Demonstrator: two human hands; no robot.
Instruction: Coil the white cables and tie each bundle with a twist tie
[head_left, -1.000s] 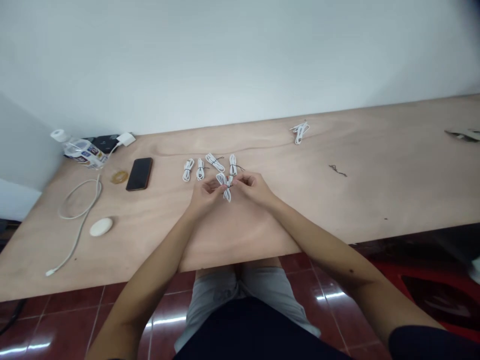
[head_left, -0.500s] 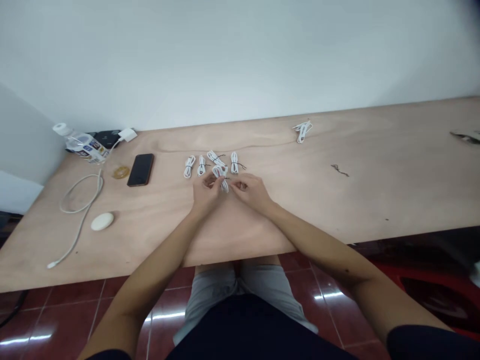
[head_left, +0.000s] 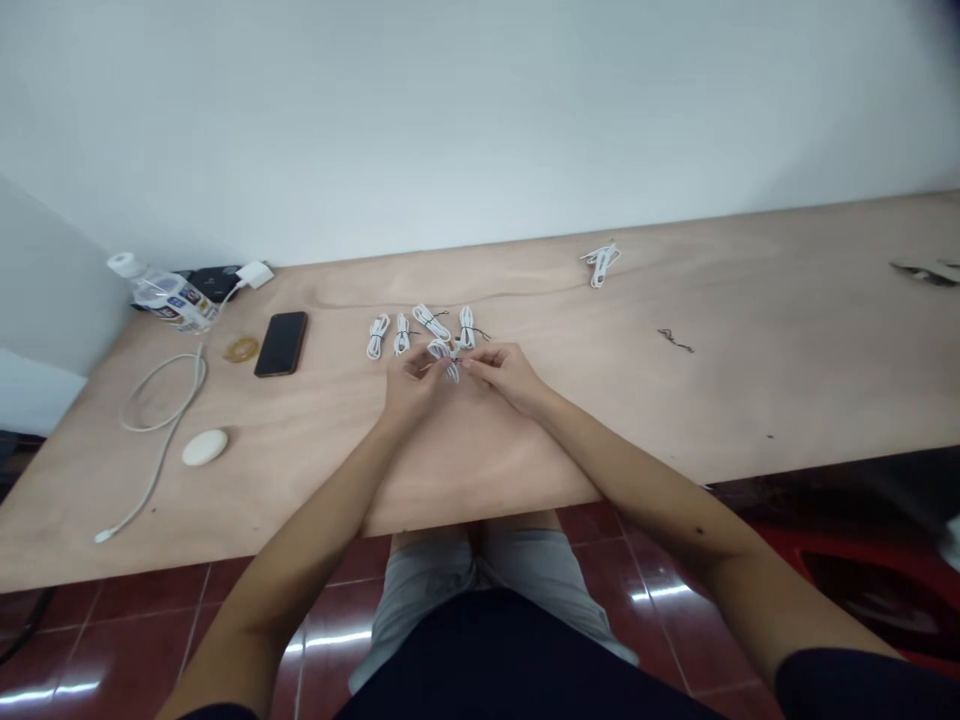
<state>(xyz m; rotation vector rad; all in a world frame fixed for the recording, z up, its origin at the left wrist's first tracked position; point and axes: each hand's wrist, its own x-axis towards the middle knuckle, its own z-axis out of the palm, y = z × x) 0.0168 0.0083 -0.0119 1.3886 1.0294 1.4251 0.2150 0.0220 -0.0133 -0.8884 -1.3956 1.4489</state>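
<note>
The left hand (head_left: 409, 390) and right hand (head_left: 505, 376) are held close together above the bench (head_left: 300, 480), with the fingers curled inward. Both pinch a coiled white cable bundle (head_left: 444, 354) from opposite sides; the exact finger contact is too small to resolve. Four further coiled white cable bundles (head_left: 378, 336) lie in a row on the bench directly ahead of the hands, and the rightmost of the four (head_left: 467, 327) sits nearest the held bundle, just ahead of it. Thin dark ties (head_left: 439, 314) show on these bundles. Another white cable bundle (head_left: 601, 265) lies farther ahead and to the right of the hands, and a short dark wire (head_left: 676, 340) lies to the right. To the left of the hands are a black smartphone (head_left: 280, 344), an amber ring of tape (head_left: 241, 349), a white oval object (head_left: 204, 447), and a loose white charging cable (head_left: 160, 478). Beyond these, a plastic bottle (head_left: 171, 302) lies on its side beside a white power adapter (head_left: 256, 274).
</note>
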